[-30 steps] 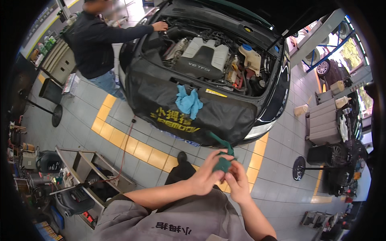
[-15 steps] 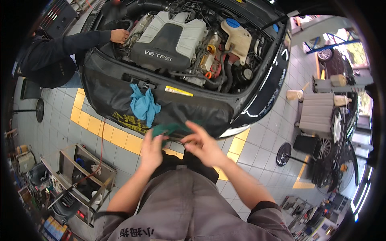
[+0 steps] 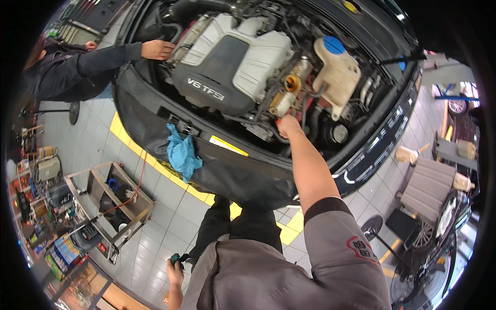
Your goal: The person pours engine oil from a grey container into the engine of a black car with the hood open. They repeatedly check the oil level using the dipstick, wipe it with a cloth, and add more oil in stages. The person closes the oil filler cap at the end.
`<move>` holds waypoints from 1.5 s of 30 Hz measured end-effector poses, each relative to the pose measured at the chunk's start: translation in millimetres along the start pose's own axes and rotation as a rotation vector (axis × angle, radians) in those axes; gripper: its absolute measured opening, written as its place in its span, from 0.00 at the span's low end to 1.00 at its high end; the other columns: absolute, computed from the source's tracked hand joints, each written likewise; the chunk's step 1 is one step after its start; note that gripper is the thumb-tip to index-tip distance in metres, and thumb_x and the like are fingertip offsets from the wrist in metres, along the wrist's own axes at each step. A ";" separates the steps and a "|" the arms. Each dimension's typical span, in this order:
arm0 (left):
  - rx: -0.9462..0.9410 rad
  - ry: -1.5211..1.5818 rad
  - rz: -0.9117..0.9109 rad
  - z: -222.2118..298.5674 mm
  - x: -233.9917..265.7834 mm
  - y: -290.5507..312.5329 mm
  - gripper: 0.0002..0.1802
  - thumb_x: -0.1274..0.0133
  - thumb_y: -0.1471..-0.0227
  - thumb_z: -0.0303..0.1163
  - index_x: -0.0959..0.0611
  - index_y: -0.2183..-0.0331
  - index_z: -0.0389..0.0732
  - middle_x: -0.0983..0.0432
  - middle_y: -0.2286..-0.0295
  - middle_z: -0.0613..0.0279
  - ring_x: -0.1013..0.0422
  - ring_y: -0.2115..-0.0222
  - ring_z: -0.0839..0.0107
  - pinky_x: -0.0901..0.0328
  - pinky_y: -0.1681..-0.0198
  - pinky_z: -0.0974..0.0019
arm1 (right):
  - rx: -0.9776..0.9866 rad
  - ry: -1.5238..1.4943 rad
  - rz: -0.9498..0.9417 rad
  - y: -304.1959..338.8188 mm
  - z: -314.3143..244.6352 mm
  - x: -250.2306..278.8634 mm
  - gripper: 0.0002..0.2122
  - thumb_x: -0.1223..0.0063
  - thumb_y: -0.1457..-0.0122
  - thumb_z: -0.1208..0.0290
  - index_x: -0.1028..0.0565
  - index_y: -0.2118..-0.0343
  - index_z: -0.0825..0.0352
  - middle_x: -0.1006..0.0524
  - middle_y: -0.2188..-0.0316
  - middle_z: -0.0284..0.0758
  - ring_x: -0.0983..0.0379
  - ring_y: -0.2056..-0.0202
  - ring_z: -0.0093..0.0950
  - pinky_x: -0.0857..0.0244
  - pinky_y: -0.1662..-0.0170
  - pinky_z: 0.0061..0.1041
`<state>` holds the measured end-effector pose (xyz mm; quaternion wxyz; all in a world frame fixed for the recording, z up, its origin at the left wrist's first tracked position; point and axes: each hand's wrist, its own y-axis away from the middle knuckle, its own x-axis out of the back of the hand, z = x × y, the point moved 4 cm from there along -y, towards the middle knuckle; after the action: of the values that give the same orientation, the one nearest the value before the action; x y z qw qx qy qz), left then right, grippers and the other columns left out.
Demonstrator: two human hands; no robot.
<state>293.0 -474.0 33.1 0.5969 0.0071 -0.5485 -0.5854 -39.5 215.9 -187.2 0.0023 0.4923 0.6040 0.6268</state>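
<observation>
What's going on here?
The person's right hand reaches into the open engine bay of a dark car, at a small orange part; its grip is unclear. The left hand, low at their side, holds a dark green item. A co-worker's hand is over the bay's left side. A crumpled blue item lies on the black front cover.

A black cover [image 3: 240, 178] carries a crumpled blue bundle [image 3: 182, 156].

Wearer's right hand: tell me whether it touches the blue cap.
No, the right hand is visibly apart from the blue cap, lower in the view.
</observation>
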 end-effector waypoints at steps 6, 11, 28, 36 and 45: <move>0.179 -0.111 0.046 -15.0 -4.3 12.5 0.14 0.49 0.39 0.33 0.25 0.54 0.36 0.22 0.78 0.57 0.24 0.79 0.67 0.31 0.74 0.61 | 0.170 0.185 0.220 -24.1 22.1 -16.8 0.16 0.52 0.38 0.63 0.18 0.61 0.70 0.19 0.58 0.51 0.21 0.54 0.47 0.27 0.50 0.41; 0.191 -0.079 0.021 8.5 -7.8 5.6 0.14 0.51 0.38 0.34 0.26 0.54 0.35 0.21 0.76 0.56 0.22 0.77 0.65 0.29 0.71 0.62 | -0.077 -0.199 0.119 -40.9 34.7 -23.0 0.14 0.40 0.41 0.69 0.24 0.73 0.79 0.22 0.80 0.48 0.22 0.80 0.41 0.31 0.76 0.39; 0.108 -0.008 -0.049 34.3 -33.4 28.3 0.07 0.51 0.40 0.26 0.25 0.61 0.34 0.20 0.74 0.55 0.23 0.75 0.67 0.30 0.71 0.63 | -0.040 0.038 0.119 -56.0 42.1 -29.2 0.11 0.42 0.44 0.65 0.18 0.73 0.70 0.18 0.76 0.45 0.18 0.70 0.38 0.25 0.66 0.37; 0.156 0.086 -0.038 0.9 -28.5 29.3 0.07 0.52 0.39 0.27 0.25 0.60 0.35 0.20 0.73 0.56 0.24 0.75 0.69 0.31 0.73 0.65 | 0.028 0.006 -0.122 0.6 18.7 31.4 0.05 0.40 0.50 0.73 0.18 0.76 0.69 0.18 0.79 0.40 0.19 0.75 0.34 0.27 0.70 0.32; 0.058 0.092 0.069 -10.4 -41.8 -31.3 0.09 0.50 0.44 0.27 0.22 0.61 0.36 0.25 0.76 0.62 0.28 0.78 0.72 0.33 0.76 0.68 | 0.123 -0.369 0.382 291.5 40.4 186.8 0.14 0.46 0.36 0.63 0.19 0.66 0.72 0.24 0.84 0.35 0.27 0.82 0.22 0.35 0.76 0.25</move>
<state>290.3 -460.9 -18.4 0.6409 0.0324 -0.5371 -0.5475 61.8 279.2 140.3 -0.0356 0.7024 0.5265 0.4777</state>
